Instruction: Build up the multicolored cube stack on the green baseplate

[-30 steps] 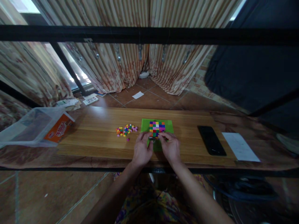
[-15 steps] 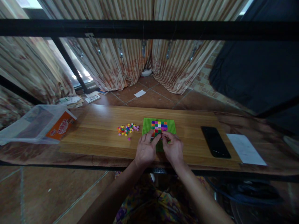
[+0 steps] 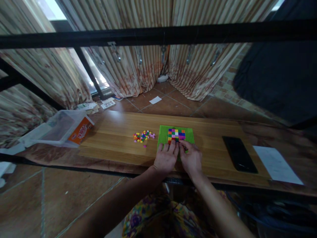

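A green studded baseplate (image 3: 163, 133) lies on the wooden board, carrying a block of small multicoloured bricks (image 3: 176, 133) set side by side. My left hand (image 3: 165, 160) rests palm down over the near left part of the baseplate, its fingers stretched out to the lower edge of the block. Thumb and forefinger of my right hand (image 3: 192, 160) are pinched together at the block's near right edge; whatever is between them is hidden. Left of the baseplate is a loose heap of coloured bricks (image 3: 144, 136), and a single magenta brick (image 3: 145, 145) lies just nearer to me.
A clear plastic box (image 3: 59, 124) with an orange label stands at the board's left end. A black phone (image 3: 239, 154) lies on the right part of the wooden board (image 3: 119, 132), beside a white paper sheet (image 3: 277, 163). A dark metal bar (image 3: 158, 35) crosses beyond the table.
My left hand has turned flatter, its fingers now lying together over the baseplate. My right hand keeps its pinch at the block. The whole view has shifted, so the table appears further right.
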A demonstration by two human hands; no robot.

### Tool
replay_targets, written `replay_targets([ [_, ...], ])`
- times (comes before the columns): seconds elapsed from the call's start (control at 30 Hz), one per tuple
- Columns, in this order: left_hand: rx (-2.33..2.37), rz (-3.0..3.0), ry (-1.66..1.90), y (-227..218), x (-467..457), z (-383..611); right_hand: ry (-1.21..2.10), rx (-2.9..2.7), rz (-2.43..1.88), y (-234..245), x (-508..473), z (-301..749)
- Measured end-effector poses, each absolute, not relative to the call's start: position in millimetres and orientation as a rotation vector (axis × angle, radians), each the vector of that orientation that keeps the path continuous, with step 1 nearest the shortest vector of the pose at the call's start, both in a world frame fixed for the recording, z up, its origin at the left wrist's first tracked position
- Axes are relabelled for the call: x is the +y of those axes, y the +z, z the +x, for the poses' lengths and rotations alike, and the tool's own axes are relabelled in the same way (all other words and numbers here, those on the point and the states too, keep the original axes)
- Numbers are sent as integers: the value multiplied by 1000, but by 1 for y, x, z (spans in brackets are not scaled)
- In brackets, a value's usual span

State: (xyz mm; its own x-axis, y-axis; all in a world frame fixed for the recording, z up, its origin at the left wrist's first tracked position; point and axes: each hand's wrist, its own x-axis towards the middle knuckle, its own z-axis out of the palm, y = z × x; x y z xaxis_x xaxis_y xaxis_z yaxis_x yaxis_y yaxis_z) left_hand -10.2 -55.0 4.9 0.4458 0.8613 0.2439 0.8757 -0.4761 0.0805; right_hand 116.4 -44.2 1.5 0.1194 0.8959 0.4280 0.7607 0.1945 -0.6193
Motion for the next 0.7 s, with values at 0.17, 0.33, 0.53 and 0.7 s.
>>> replay_targets([
  [0.17,-1649,-2614,-402,7,-61,-12,193,-1632,-1533,7,-53,116],
  [0.33,-1786,-2574,-688,-3,-70,-38,250,-1683,-1405,12,-74,101],
  [0.53,-2148,-2141,-993,-32,-75,-101,407,-1908,-1314,-1,-68,49],
  [0.7,-2161,-2078,-968,-38,-65,-128,320,-1927,-1446,-14,-21,9],
])
